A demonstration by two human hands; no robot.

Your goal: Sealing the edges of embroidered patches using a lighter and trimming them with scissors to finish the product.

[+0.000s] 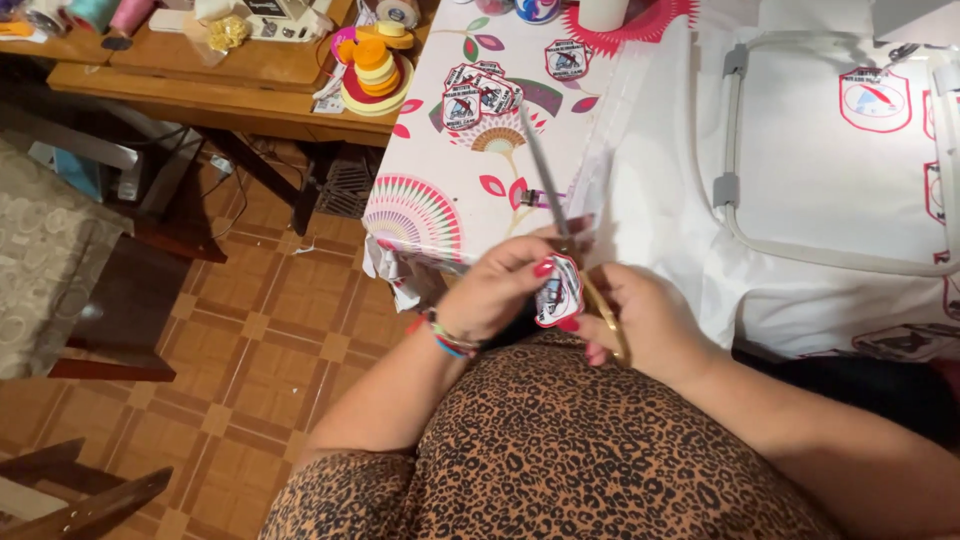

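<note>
A small red-edged embroidered patch (558, 291), perhaps shield-shaped, held upright against gold-handled scissors (565, 225).

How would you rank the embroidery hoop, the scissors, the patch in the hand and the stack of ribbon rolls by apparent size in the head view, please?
1. embroidery hoop
2. scissors
3. stack of ribbon rolls and patch: they look alike, and the patch is nearer the camera, so unranked.

Leopard-print top in brown and black, bare forearms, left hand (495, 290) with red painted nails, colourful beaded bracelets (448, 338) on left wrist, right hand (645, 320) without rings
</note>
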